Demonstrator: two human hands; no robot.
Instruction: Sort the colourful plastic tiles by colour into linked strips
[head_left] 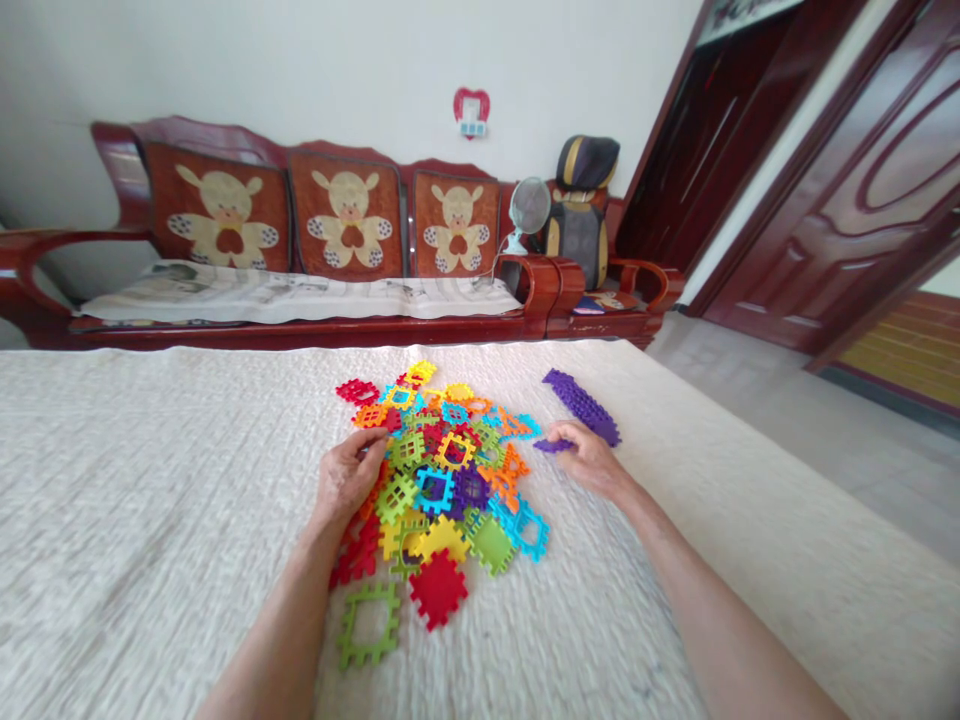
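A heap of colourful plastic interlocking tiles [435, 535], with toothed edges, lies on the white cloth. Some tiles are solid, others are frames or window shapes. At the heap's left edge is my left hand [351, 470], its fingers curled in a pinch; what they hold, if anything, is hidden. To the right of the heap, my right hand [589, 458] grips a purple interlocking tile [553, 446] between thumb and fingers. Just beyond that hand lies a row of purple tiles [581, 405]. A purple window tile [471, 487] shows within the heap.
The quilted white cloth [150, 520] covers the wide surface under my arms. A green frame tile [367, 622] and a red solid tile [439, 590] lie at the heap's near side. Behind stand a wooden sofa [300, 332] and a small fan [529, 206].
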